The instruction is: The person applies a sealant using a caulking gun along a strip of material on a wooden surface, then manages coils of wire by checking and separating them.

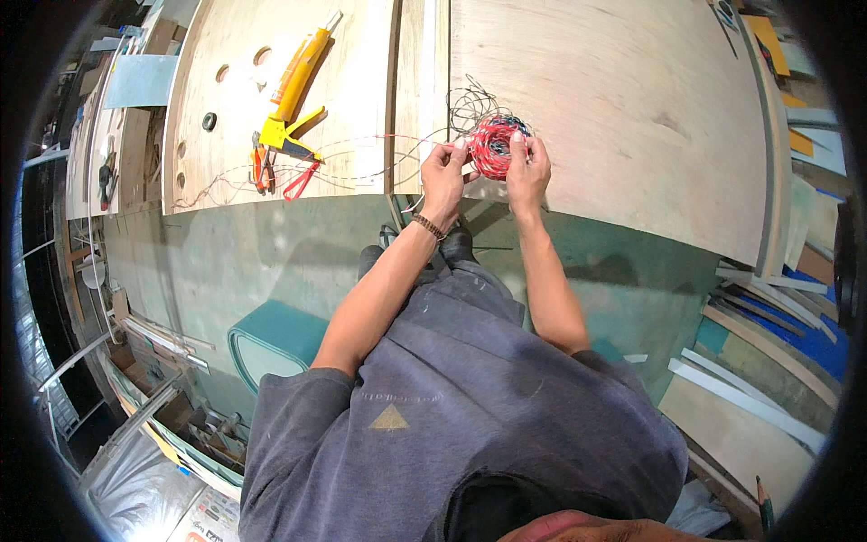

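A coil of red and black wire [493, 149] is held up between my hands, over the near edge of the wooden workbench [614, 99]. My right hand [527, 172] grips the coil's right side, thumb pressed on top. At its left side my left hand [444, 177] pinches with the fingertips, apparently on a strand of the wire. Loose dark loops [472, 107] spread on the board just beyond the coil. From there, thin red and dark strands run left across the bench toward a yellow caulking gun [291, 126].
Orange-handled pliers [262, 167] lie beside the caulking gun, with a red looped piece [301, 183] nearby. A small black ring [209, 121] rests farther left. A raised wooden strip [420, 81] divides the bench. Below stands a teal bin [275, 334]; offcuts [750, 397] are stacked at right.
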The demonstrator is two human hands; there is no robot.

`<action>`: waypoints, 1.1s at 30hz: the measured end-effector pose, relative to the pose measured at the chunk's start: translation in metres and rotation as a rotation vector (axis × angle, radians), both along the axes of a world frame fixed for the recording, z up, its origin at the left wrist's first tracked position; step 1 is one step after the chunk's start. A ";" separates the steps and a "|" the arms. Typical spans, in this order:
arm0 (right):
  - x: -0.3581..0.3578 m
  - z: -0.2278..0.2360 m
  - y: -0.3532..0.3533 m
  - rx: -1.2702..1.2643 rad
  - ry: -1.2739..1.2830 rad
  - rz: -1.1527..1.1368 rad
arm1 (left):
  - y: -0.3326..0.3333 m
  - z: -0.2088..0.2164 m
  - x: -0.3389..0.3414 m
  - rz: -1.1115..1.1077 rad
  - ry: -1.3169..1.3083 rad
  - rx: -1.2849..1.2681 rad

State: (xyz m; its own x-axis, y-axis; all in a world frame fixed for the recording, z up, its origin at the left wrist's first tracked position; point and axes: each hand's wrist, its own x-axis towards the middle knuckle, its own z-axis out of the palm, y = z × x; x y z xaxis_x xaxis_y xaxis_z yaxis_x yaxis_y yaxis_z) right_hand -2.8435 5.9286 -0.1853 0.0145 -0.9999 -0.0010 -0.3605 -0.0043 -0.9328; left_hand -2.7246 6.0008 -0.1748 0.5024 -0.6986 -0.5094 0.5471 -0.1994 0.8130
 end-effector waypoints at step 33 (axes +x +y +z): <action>-0.012 0.019 -0.034 0.353 -0.137 0.725 | 0.028 -0.011 0.023 -0.238 -0.021 -0.019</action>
State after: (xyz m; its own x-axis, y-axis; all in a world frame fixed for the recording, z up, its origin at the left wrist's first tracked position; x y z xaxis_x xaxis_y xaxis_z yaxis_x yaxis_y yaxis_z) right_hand -2.8553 5.8950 -0.1662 0.6804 -0.6832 -0.2650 -0.2636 0.1092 -0.9584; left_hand -2.7018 6.0289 -0.1856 0.3324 -0.8080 -0.4865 0.4697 -0.3055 0.8283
